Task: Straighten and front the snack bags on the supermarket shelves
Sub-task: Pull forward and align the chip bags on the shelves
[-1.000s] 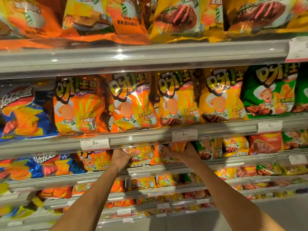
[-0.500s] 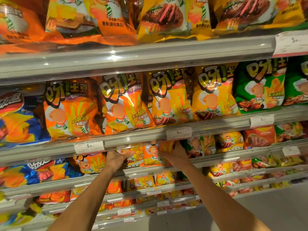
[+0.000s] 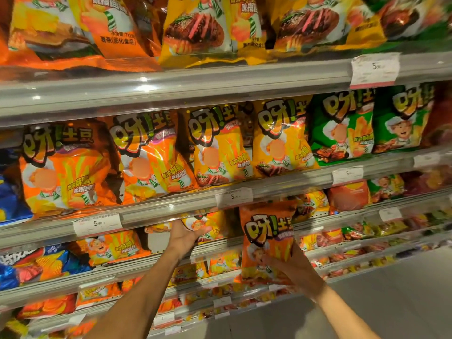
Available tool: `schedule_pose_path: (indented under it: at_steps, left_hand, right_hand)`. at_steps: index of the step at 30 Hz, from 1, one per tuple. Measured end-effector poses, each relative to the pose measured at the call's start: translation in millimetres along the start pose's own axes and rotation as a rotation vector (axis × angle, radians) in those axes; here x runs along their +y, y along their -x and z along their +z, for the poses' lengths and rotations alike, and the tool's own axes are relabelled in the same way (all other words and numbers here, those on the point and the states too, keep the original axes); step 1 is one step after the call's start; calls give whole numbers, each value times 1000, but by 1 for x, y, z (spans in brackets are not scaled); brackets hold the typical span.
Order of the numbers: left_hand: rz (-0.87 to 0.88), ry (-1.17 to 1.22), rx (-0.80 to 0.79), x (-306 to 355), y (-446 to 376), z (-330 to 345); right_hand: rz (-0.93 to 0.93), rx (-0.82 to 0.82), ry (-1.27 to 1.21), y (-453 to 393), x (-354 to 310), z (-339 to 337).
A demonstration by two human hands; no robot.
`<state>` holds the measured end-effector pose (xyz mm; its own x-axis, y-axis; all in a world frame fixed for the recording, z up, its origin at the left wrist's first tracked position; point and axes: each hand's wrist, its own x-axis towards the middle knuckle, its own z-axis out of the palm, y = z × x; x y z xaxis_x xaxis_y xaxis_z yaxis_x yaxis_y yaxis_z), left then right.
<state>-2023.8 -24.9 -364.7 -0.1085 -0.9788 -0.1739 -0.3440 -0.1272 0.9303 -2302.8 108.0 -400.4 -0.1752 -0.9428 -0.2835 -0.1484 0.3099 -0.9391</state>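
Holding an orange chip bag [image 3: 267, 241] clear of the shelf [image 3: 220, 248], right hand [image 3: 291, 265] grips its lower edge; left hand [image 3: 186, 234], fingers spread, steadies a yellow bag [image 3: 208, 222]. Next: slot it back upright, label forward.

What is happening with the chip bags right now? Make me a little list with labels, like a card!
Place: supermarket snack shelves
Right hand: grips an orange snack bag from below, upright, front facing out, held in front of the shelf
Left hand: palm up with fingers spread, touching a yellow bag on the shelf under the price tag
Shelf above: orange, yellow and green bags standing in a row
Job status: held bag not yet set on a shelf
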Motion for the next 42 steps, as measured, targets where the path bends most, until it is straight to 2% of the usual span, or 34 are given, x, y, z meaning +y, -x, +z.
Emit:
schedule_pose_path:
  at_steps: [5,10,15,20,24,31,35,38,42]
  left_hand:
    - [87,11,4,6,-1,34]
    - [18,-2,30,12,1,52]
    - [-49,-29,-42,14,1,59]
    - [19,-157,-65,9,6,44]
    - [103,-262,-107,-6,25,14]
    - [290,-747,128,-65,71,-72]
    - [244,-986,200,-92,87,-121]
    - [158,-1105,149,-103,91,-138]
    - [108,-1160,106,-110,88,-144]
  right_hand:
    - [35,112,25,11,18,-41]
    - [92,152,64,23,24,-58]
    - [58,103,88,32,15,-46]
    - [13,0,202,42,7,-10]
    - [17,-150,198,41,-1,30]
    - [5,-342,225,13,-23,127]
    - [12,-425,154,-16,-46,172]
    - [27,-386,189,-39,-67,196]
    - [37,-248,149,-65,-96,219]
